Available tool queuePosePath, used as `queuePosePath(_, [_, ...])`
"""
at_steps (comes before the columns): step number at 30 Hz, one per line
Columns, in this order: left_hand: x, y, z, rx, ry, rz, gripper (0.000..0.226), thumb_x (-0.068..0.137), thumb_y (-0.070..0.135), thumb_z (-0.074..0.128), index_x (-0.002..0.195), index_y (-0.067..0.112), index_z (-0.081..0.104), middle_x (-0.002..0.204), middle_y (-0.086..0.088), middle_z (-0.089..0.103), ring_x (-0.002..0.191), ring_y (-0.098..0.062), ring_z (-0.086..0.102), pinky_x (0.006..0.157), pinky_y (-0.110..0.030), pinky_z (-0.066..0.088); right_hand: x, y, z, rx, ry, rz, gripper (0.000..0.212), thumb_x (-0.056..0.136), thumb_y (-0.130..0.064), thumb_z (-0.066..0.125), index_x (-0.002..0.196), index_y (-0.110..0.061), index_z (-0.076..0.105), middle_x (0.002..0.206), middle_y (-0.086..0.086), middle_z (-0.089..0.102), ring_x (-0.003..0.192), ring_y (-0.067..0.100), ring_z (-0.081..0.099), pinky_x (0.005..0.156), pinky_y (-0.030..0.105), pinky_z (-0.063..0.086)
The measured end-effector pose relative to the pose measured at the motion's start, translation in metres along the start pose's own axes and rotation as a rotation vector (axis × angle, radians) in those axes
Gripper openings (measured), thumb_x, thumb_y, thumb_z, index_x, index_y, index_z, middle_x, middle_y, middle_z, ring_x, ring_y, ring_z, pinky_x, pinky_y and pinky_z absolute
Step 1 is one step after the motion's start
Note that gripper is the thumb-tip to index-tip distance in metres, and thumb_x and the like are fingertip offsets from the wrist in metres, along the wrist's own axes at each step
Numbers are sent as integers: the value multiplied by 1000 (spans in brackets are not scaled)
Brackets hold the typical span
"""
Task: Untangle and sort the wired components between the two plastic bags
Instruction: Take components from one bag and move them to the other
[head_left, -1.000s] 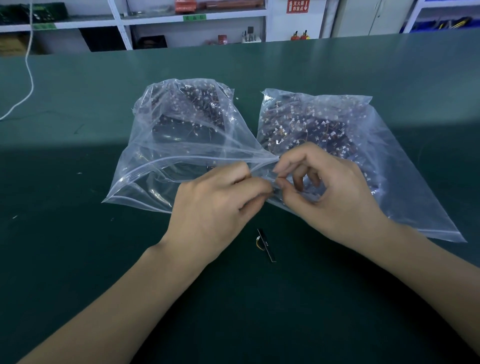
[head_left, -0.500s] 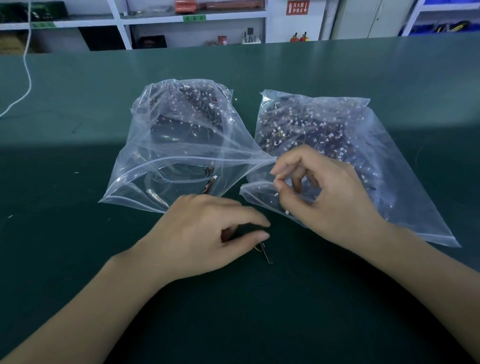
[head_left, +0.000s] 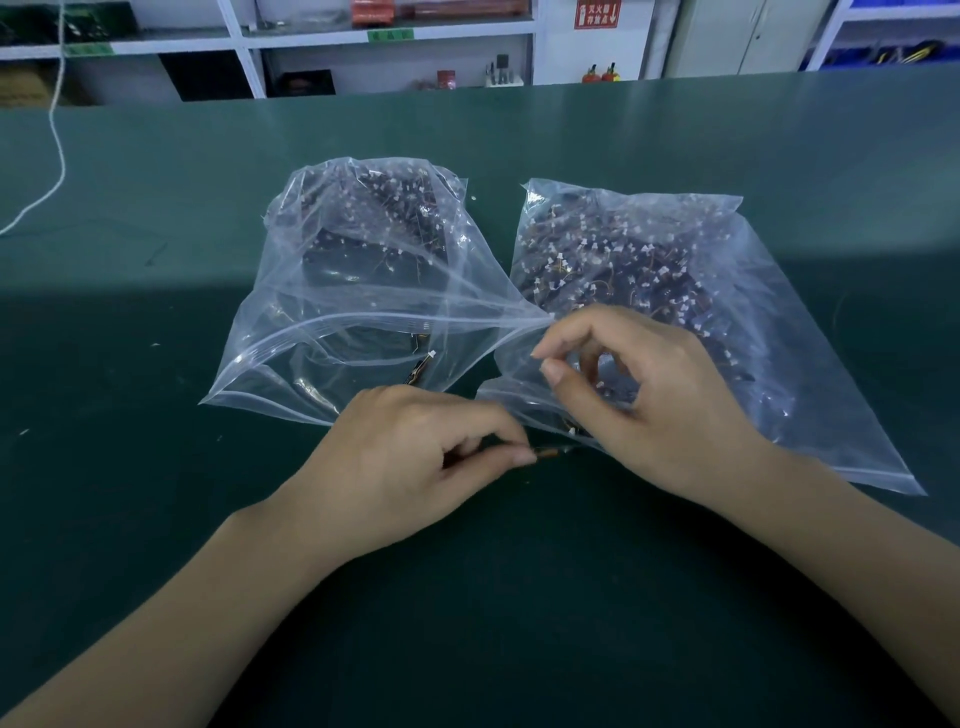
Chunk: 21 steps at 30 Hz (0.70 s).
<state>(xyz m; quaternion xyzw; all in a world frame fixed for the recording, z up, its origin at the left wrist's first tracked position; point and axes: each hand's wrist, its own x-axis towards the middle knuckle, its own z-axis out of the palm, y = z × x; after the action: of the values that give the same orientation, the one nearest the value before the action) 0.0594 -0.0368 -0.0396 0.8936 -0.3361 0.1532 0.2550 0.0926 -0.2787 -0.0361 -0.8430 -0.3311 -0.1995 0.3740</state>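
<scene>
Fingers of left hand around wired component beside right bag edge.

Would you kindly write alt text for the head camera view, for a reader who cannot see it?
A person's left hand pinches a small wired component on a green table, while the right hand hovers, fingers curled, at the mouth of the right plastic bag. A left plastic bag beside it also holds wired components.

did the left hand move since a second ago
Yes. The left hand came down toward the person, away from the left bag's opening, onto the green table, where it now pinches a small component.
</scene>
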Motion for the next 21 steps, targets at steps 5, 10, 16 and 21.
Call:
queuePosePath(5, [4, 7, 1, -147, 276, -152, 18, 104, 36, 64, 94, 23, 70, 61, 5, 52, 53, -16, 51, 53, -30, 42, 1, -3, 0, 65, 7, -18, 43, 114, -25, 39, 102, -10, 78, 92, 3, 72, 92, 24, 68, 89, 38, 47])
queuePosePath(10, [6, 14, 1, -276, 351, -227, 17, 108, 34, 59, 94, 26, 62, 64, 1, 59, 58, -22, 56, 58, -30, 45, 1, -5, 2, 127, 14, 17, 26, 107, -25, 56, 96, -10, 73, 88, -4, 70, 90, 18, 64, 85, 29, 47])
queuePosePath(16, [4, 15, 4, -308, 291, -218, 17, 110, 35, 56, 96, 27, 62, 64, -2, 57, 56, -25, 55, 56, -37, 45, 2, -7, 5, 175, 21, 46, 15, 103, -20, 65, 95, -11, 74, 88, -11, 70, 86, 19, 64, 82, 29, 48])
queuePosePath(21, [5, 15, 5, -242, 314, -178, 16, 108, 32, 59, 97, 22, 64, 65, 1, 56, 54, -22, 53, 53, -38, 43, 2, -9, 4, 272, 11, 105, 16, 104, -19, 65, 96, -10, 75, 87, -8, 70, 83, 21, 64, 79, 35, 51])
